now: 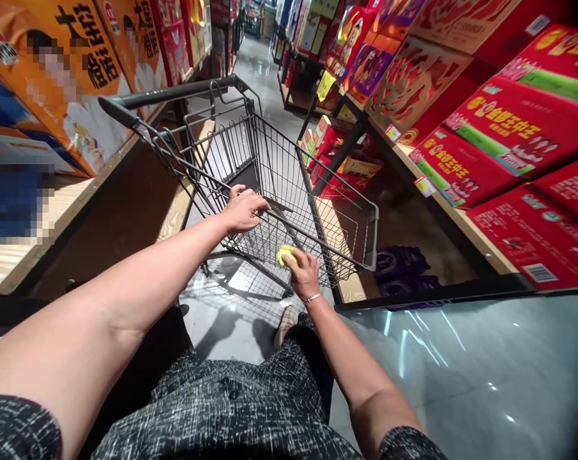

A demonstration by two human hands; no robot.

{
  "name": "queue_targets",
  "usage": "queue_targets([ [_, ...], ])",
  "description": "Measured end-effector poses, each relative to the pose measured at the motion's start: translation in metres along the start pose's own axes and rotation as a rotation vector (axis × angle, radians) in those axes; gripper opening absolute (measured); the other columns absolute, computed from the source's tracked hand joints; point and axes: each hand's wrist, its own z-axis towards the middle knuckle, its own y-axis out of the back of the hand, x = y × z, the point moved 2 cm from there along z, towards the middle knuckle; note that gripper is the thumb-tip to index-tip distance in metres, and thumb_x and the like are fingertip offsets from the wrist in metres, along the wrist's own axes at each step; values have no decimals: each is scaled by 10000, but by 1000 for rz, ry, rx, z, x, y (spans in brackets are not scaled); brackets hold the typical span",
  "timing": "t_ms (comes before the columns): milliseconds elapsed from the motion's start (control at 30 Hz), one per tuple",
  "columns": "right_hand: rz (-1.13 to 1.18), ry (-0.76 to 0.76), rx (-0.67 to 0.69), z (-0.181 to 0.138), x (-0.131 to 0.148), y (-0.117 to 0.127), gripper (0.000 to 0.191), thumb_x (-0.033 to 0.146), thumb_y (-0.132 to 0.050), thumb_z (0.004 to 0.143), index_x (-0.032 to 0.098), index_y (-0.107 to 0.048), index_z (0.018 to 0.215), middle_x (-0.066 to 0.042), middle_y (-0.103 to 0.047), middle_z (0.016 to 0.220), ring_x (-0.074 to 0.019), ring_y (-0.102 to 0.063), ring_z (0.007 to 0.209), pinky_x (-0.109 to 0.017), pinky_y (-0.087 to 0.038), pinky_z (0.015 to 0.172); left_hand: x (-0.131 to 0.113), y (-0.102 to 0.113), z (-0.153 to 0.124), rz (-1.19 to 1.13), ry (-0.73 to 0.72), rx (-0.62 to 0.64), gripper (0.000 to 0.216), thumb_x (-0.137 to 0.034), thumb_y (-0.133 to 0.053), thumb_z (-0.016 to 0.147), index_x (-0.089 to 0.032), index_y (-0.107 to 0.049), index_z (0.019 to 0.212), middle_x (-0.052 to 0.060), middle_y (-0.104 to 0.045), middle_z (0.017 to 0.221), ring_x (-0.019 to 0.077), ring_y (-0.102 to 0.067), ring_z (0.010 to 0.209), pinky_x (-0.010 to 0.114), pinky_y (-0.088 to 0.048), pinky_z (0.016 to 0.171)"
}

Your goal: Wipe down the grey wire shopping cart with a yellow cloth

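Observation:
A dark wire shopping cart (269, 150) stands aslant in front of me, its handle at the far left. My left hand (245, 209) is closed over the top rail of the cart's near side. Lower and to the right, my right hand (306, 276) grips a small bunched yellow cloth (285, 255) against the wire side. Whether it is a cloth or a soft sponge is hard to make out, since the fingers partly cover it. Through the wires, the basket shows nothing inside.
Red cartons (499, 128) are stacked on the right shelf, with purple packs (401, 268) beneath. Orange boxes (68, 64) fill the left shelf, close to the cart handle. A tiled aisle (262, 61) runs ahead between shelves. My shoe (285, 324) is just below the cart.

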Motion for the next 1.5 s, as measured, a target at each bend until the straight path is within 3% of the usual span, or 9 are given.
queue_targets([
  [133,48,-32,-208,47,39,63,587,167,-531,902,416,-555,1433,-51,-513,1457,-316,-394,1269,-484,-354,1022,5,3,-11,2,-7,-26,279,-323,-561,810,-319,-718,1041,-1,-730,993,251,-566,1091,511,-177,1121],
  [267,61,-133,-152,64,59,91,649,135,-547,845,345,-531,1459,-86,-502,1466,-319,-426,1186,-463,-375,929,17,5,-14,-46,-16,-39,337,-548,-503,915,-325,-746,983,-3,-748,960,234,-567,1058,491,-188,1115],
  [467,-39,-312,-75,-13,24,115,597,116,-565,792,291,-604,1362,-81,-552,1392,-280,-463,1128,-400,-376,887,40,3,-9,-136,13,-77,372,-601,-529,891,-316,-769,875,-21,-772,910,190,-592,941,453,-178,1120],
  [667,-101,-389,-133,-86,-21,135,581,131,-532,801,282,-590,1359,-79,-581,1346,-277,-482,1105,-412,-395,899,39,6,-8,-75,32,-56,357,-559,-502,901,-330,-775,919,-24,-774,994,213,-603,1071,475,-168,1148],
  [867,1,-332,-166,-29,16,109,619,106,-539,779,240,-569,1382,-117,-544,1354,-285,-456,1123,-427,-393,942,-24,-5,-20,-23,-114,54,452,-375,-565,868,-374,-644,1314,-27,-627,1409,285,-350,1455,590,-39,1201],
  [1067,3,-88,-106,40,44,91,583,107,-549,858,299,-573,1408,-94,-525,1417,-276,-426,1153,-408,-364,939,-51,-27,-24,-63,-168,86,535,-300,-611,830,-289,-604,1365,46,-600,1407,271,-468,1397,582,76,1251],
  [1200,-57,71,1,9,32,65,464,164,-509,967,373,-605,1370,-62,-560,1408,-272,-397,1229,-430,-327,963,-37,-28,-19,-147,-117,96,459,-234,-573,833,-284,-665,1280,42,-607,1412,259,-432,1442,597,136,1238],
  [1300,-90,121,209,-32,33,28,427,210,-453,1021,388,-582,1387,-45,-562,1420,-245,-411,1242,-438,-317,977,-26,-23,-18,-196,-109,77,422,-203,-549,825,-305,-703,1205,15,-632,1385,230,-450,1432,592,142,1236],
  [1500,-97,137,442,-61,71,-33,317,145,-484,988,232,-663,1235,-68,-610,1325,-215,-452,1208,-413,-333,988,-2,-15,-20,-213,-71,65,296,-380,-599,868,-302,-738,1117,18,-657,1345,258,-457,1423,609,107,1232],
])
